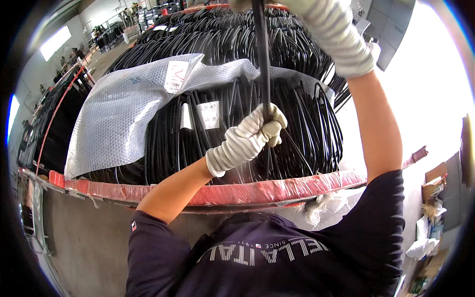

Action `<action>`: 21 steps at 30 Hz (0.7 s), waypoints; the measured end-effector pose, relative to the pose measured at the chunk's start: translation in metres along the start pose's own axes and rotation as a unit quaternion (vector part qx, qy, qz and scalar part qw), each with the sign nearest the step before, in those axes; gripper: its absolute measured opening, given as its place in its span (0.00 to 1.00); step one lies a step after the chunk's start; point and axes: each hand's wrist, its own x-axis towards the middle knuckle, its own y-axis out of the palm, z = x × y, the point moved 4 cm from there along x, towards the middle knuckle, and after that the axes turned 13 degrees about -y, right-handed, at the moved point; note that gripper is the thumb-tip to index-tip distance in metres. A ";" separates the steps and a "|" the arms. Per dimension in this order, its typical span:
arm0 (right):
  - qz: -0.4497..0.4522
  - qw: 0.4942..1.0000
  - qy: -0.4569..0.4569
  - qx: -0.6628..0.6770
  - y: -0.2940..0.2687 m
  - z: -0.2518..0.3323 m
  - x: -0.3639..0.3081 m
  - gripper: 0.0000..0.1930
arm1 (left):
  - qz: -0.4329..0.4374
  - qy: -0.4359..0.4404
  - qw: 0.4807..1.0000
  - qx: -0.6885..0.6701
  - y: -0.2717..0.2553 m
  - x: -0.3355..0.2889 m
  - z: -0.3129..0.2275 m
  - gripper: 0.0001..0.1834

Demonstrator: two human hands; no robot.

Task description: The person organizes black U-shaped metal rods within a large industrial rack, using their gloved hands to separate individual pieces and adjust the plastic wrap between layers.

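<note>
Both my hands wear whitish knitted gloves. My left hand (258, 126) is closed round a long black strip (262, 59), in front of a dense bundle of black looped strips (217, 148). The held strip stands nearly upright and runs out of the top of the view. My right hand (316, 17) is raised at the top edge, and glove shows on both sides of the strip there. It appears to grip the strip's upper part, though its fingers are partly cut off. A sheet of clear bubble wrap (118, 109) drapes over the bundle.
A rail wrapped in red and clear film (257, 193) runs across the near side of the bundle. More black loops (193, 44) lie behind. At the left stands another rack of black strips (54, 116). Boxes and bags (428, 242) sit on the right.
</note>
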 end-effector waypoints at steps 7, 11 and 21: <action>-0.006 0.917 0.393 -0.074 0.007 -0.201 -0.080 0.16 | -0.070 0.014 0.997 0.011 -0.021 -0.006 -0.014 0.03; 0.154 0.861 0.364 -0.321 0.029 -0.279 -0.119 0.20 | -0.062 0.030 0.998 -0.003 -0.019 -0.005 -0.015 0.03; 0.120 0.877 0.452 -0.109 0.084 -0.375 -0.165 0.22 | -0.049 0.044 0.998 0.018 -0.020 -0.006 -0.020 0.06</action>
